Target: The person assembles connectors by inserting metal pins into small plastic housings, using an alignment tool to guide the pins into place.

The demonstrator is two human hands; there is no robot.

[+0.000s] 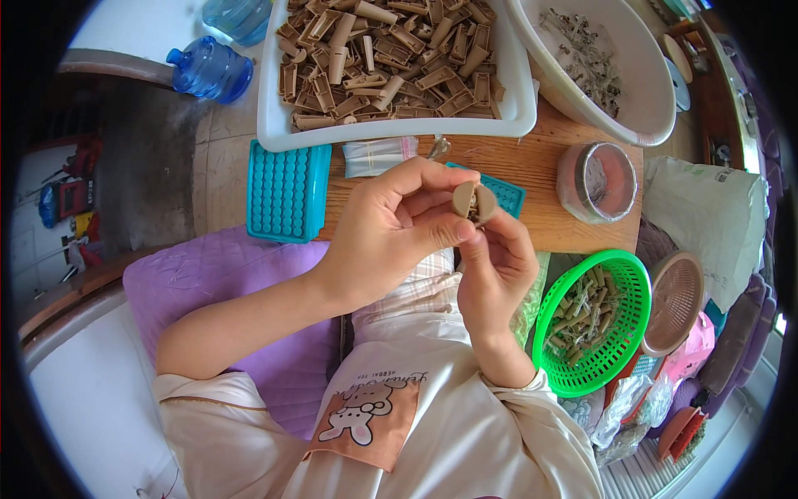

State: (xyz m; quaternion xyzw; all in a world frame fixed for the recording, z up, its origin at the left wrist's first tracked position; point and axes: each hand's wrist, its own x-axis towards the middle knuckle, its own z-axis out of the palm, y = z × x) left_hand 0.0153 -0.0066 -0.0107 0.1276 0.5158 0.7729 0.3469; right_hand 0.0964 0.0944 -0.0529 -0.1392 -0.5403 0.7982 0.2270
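Observation:
My left hand (399,224) and my right hand (499,283) meet above the front edge of the table, fingertips pinched on a small tan plastic piece (485,203). Its rounded end faces up, split by a gap in which something small and metallic shows; the rest is hidden by my fingers. Beneath my hands lies a teal tray with small round cavities (503,195), partly covered. A white tub (399,129) beyond my hands is heaped with tan half-round plastic shells (391,62).
Teal stacked trays (287,191) stand left on the wooden table (540,237); a clear jar (597,183) stands right. A cream basin (640,125) holds small metal parts. The green basket (636,333) at my right holds tan pieces with metal bits. Blue water bottles (212,71) stand far left.

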